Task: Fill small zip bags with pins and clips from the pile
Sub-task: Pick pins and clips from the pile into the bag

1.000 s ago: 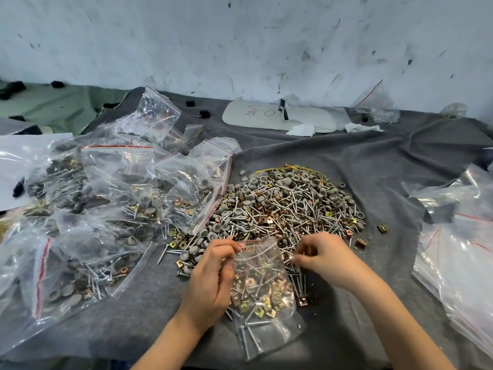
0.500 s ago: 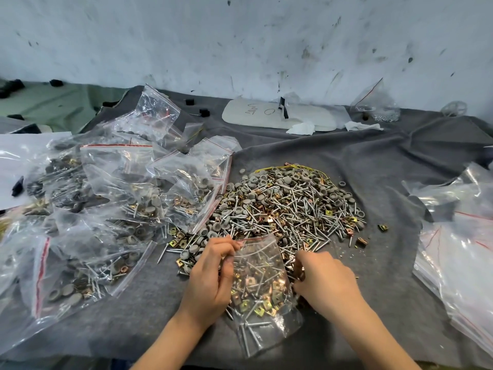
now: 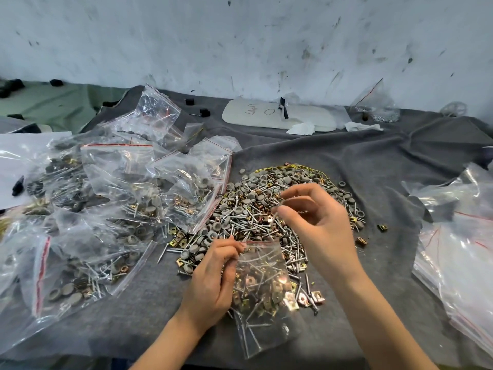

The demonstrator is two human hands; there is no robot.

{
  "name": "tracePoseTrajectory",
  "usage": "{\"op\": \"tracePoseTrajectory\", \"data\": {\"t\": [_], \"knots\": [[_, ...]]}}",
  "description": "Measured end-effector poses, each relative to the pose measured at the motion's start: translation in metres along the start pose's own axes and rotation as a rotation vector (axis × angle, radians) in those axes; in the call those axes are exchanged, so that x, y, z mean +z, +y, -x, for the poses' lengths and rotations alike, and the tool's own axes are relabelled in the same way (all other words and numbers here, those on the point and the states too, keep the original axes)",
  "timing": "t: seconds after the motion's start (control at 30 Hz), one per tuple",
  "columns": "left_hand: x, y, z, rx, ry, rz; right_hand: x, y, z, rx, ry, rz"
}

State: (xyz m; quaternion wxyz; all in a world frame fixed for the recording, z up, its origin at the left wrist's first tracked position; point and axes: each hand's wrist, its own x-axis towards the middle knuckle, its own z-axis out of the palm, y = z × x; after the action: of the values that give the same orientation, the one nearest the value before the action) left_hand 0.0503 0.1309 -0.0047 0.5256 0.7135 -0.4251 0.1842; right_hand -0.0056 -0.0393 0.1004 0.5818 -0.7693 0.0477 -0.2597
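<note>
A pile of silver pins, grey caps and brass clips (image 3: 261,198) lies on the grey cloth at the table's centre. In front of it a small clear zip bag (image 3: 262,287), partly filled with pins and clips, rests on the cloth. My left hand (image 3: 213,279) pinches the bag's upper left edge near its red zip line. My right hand (image 3: 317,220) hovers over the pile's right part, its thumb and fingertips pinched together on a small piece that I cannot make out.
Many filled zip bags (image 3: 112,198) are heaped to the left. A stack of empty clear bags (image 3: 458,249) lies on the right. A white oval board (image 3: 277,116) and another bag (image 3: 376,105) sit by the back wall. Loose clips (image 3: 382,227) lie right of the pile.
My right hand rose from beside the bag at the pile's near edge and moved up over the pile with fingers pinched. The left hand kept its hold on the bag.
</note>
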Motion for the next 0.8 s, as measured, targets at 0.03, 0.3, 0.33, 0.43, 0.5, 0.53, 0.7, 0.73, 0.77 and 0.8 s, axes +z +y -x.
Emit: {"op": "tracePoseTrajectory", "data": {"t": [0.03,0.3,0.33,0.43,0.5,0.53,0.7,0.73,0.77,0.8], "knots": [[0.000,0.000,0.000,-0.001,-0.004,0.001,0.006,-0.002,0.000,-0.004,-0.033,0.007],[-0.002,0.000,0.002,-0.047,0.011,0.046,0.009,0.005,0.002,-0.054,-0.212,0.294],[-0.002,0.000,0.002,-0.050,0.013,0.049,0.005,0.007,0.002,-0.047,-0.188,0.300],[-0.001,0.002,0.001,-0.062,0.017,0.056,-0.008,0.013,0.002,-0.006,-0.117,0.297],[0.000,0.003,0.001,-0.056,0.022,0.055,-0.018,0.020,0.002,0.053,-0.126,0.354],[0.000,0.004,0.000,-0.051,0.024,0.051,-0.023,0.025,0.002,0.096,-0.180,0.455],[0.000,0.003,0.000,-0.051,0.031,0.044,-0.035,0.052,0.015,0.392,-0.625,0.976],[0.000,0.003,0.000,-0.051,0.031,0.046,-0.034,0.055,0.018,0.415,-0.626,0.978],[0.000,0.003,0.000,-0.052,0.029,0.047,-0.033,0.056,0.021,0.421,-0.608,0.967],[0.000,0.003,0.000,-0.052,0.027,0.046,-0.032,0.057,0.023,0.422,-0.591,0.963]]}}
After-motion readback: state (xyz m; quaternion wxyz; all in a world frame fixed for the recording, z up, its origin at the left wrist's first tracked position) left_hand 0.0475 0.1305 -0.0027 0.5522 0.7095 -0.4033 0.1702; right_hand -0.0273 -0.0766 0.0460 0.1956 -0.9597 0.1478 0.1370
